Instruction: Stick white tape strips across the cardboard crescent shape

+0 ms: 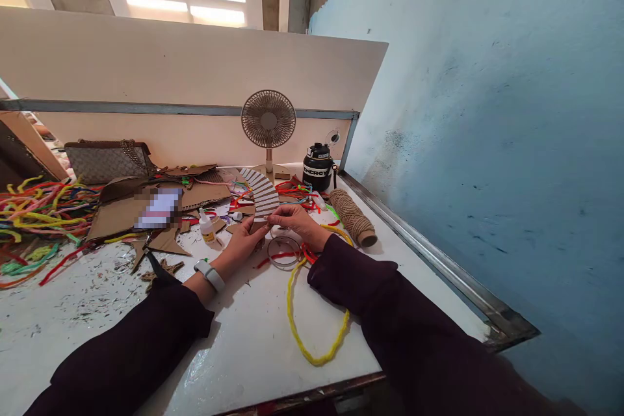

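We can read ENERGY in bold capitals across the pale band of a squat black bottle (316, 181) with an open cap; the smaller letters below are unclear to us. The yellow label on a small white squeeze bottle (207, 230) is too tiny to make out, and the screen of a phone (166, 207) (lying on brown cardboard (205, 194)) is pixelated.

Before us, a curved strip banded in white and brown (266, 198) arcs over the cluttered middle of the white table (253, 364), its lower end at our fingertips. Our left hand (244, 244) and right hand (303, 229) are close together, each pinching that end.

Under our right hand we see a thin round hoop (284, 267) and a loop of fuzzy yellow cord (314, 362). A roll of tan twine (351, 216) lies to the right, and a beige fan (268, 119) stands behind. Leftward, we find tangled colourful cords (46, 208) and a patterned handbag (107, 164). Cardboard scraps and cords crowd the space around the strip.
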The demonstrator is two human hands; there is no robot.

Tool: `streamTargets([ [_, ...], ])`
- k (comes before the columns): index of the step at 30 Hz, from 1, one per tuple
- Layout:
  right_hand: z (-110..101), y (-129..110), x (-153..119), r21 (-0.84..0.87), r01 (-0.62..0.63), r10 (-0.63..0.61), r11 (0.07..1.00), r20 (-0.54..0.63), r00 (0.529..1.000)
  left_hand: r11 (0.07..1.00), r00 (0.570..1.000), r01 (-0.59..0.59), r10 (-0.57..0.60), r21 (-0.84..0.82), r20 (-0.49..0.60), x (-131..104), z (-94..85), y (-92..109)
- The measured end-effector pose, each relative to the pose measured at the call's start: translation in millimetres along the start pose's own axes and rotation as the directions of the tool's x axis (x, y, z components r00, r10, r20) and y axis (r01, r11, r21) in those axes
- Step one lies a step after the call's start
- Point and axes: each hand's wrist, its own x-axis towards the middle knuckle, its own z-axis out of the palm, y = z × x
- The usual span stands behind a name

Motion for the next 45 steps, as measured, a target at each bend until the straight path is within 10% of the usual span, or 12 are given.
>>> streamTargets([
  [45, 2, 1, 0, -0.024, -0.006, 0.005, 1.0, -0.038, 0.999, 0.982, 0.984, 0.148, -0.158, -0.115, -0.087, 0, 0.5, 0],
])
